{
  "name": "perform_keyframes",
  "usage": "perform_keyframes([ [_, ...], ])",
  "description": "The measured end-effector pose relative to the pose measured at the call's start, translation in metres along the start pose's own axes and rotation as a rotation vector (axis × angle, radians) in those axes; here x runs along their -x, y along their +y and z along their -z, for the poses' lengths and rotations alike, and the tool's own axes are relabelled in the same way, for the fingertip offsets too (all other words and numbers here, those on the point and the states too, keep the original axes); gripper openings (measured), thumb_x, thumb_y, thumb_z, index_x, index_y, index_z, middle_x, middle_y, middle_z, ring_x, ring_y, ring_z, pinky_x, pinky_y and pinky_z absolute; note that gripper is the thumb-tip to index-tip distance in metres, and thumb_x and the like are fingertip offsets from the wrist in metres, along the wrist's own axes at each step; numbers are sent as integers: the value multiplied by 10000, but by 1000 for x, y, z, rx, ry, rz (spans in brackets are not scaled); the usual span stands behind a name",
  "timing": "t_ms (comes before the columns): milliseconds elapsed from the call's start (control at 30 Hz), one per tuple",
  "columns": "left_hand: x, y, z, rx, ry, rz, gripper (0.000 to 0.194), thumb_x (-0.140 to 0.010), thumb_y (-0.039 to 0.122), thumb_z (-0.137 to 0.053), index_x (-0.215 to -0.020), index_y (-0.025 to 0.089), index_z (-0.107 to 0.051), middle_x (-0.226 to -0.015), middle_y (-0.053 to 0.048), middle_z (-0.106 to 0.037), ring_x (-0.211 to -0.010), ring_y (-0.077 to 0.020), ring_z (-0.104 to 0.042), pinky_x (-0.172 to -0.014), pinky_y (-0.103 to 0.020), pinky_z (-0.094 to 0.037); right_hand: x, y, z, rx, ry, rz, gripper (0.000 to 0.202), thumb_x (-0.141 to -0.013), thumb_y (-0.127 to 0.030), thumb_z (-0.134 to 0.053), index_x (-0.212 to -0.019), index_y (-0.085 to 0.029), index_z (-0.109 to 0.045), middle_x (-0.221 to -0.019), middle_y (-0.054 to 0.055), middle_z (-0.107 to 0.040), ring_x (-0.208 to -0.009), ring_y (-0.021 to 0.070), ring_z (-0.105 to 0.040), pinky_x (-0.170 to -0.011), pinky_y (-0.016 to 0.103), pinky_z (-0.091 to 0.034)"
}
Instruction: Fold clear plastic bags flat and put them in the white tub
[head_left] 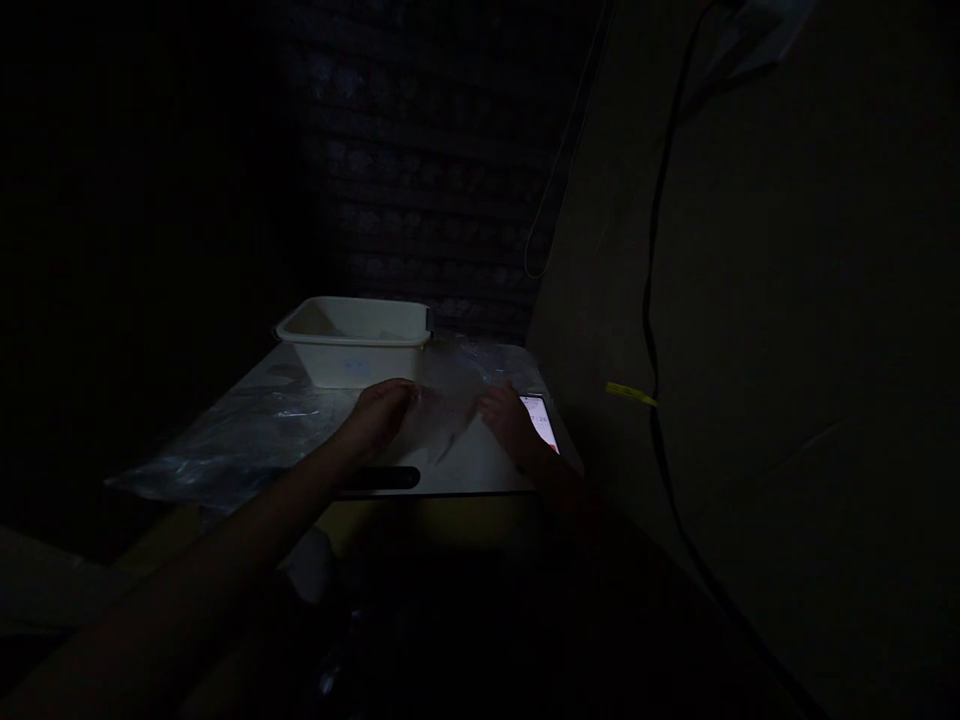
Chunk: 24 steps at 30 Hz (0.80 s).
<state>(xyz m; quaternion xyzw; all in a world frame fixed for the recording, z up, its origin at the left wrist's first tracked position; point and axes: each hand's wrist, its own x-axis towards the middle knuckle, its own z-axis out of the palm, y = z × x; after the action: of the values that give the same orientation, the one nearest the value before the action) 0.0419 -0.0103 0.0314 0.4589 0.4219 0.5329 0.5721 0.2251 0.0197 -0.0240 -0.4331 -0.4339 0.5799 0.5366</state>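
Note:
Over a small white table (pixel 480 475), my left hand (pixel 381 415) has its fingers curled on the left side of a clear plastic bag (pixel 444 400). On the bag's right side, the fingers of my right hand (pixel 508 418) are closed too. The bag is thin and blurred, and whether anything is inside it I cannot tell. A lit phone (pixel 541 422) lies just right of my right hand, partly covered by it. Behind my left hand stands a cream plastic tub (pixel 356 358) whose contents are mostly hidden.
Loose clear plastic (pixel 247 440) spreads over the table's left side and hangs past its edge. A dark slot (pixel 386 478) lies along the front edge. To the right, a black cable (pixel 649 300) with a yellow tag (pixel 631 393) runs down a wall. Deep shadow covers the surroundings.

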Motion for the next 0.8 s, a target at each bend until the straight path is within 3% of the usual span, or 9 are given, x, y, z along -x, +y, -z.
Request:
perform_keyframes([
  [133,-3,-1,8,267,-31,188,157,-581,138,-427,-626,92,-570,-566,-34,-586,-522,-102,-533,-525,-182,-427,17,-3,-21,-389,-278,-271,474,-727,-519,-209,-800,-156,-505,-785,64,-584,-783,164,-543,-714,346,-418],
  [233,-2,-5,14,345,-85,372,212,-644,196,-389,-636,87,-571,-538,-55,-583,-446,-107,-516,-442,-201,-431,25,-2,-33,-487,-255,-338,317,-756,-394,-298,-806,-161,-509,-708,19,-598,-680,119,-559,-662,273,-431],
  [333,0,-9,17,247,-106,493,196,-675,232,-423,-661,99,-567,-534,-50,-589,-402,-104,-502,-354,-191,-399,25,2,-33,-416,-175,-338,134,-742,-195,-376,-739,-169,-507,-658,-13,-591,-619,78,-550,-626,213,-422],
  [500,1,-19,18,35,-60,474,87,-632,92,-480,-671,109,-556,-586,-27,-607,-470,-90,-543,-406,-156,-421,23,5,-21,-230,-140,-361,96,-702,-128,-436,-681,-156,-525,-640,-2,-579,-582,80,-531,-562,206,-401],
  [600,0,-23,21,46,-68,465,101,-637,71,-455,-656,105,-548,-582,-32,-604,-522,-101,-566,-499,-173,-457,22,4,-14,-175,-163,-356,80,-681,-128,-466,-679,-142,-544,-657,11,-582,-580,77,-521,-553,209,-387],
  [800,0,-27,26,171,-199,522,127,-685,131,-429,-708,96,-550,-635,-54,-618,-595,-120,-583,-600,-207,-469,21,7,-5,-109,-261,-311,90,-596,-146,-555,-686,-142,-565,-639,11,-572,-580,89,-518,-523,220,-359],
])
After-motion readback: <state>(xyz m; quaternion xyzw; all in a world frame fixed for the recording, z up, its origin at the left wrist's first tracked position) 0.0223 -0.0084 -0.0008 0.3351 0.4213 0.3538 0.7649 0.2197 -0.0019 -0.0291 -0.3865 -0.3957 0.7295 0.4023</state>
